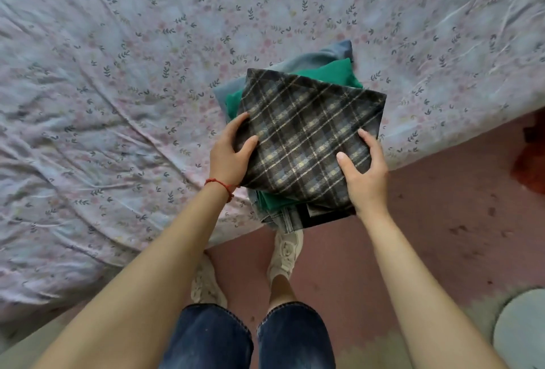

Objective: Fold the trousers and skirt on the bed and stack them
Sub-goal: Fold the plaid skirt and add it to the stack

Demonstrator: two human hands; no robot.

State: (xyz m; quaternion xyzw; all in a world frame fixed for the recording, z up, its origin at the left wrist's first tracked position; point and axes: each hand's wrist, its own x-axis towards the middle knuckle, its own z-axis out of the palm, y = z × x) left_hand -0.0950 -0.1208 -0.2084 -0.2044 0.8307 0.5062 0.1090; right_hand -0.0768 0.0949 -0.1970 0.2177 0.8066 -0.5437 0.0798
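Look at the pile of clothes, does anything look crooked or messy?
A little. The plaid skirt on top sits turned at an angle to the green garment and the blue-grey one under it, so their corners stick out. The stack hangs over the bed edge. Both hands, left and right, grip the skirt.

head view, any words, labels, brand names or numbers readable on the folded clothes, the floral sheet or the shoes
No readable text anywhere in this view.
Dark rectangular tag at the near edge of the folded grey plaid garment: too small and blurred to tell if it carries any print.
Pale floral bed sheet: leaf and flower print only.
Cream lace-up shoes: no legible mark.
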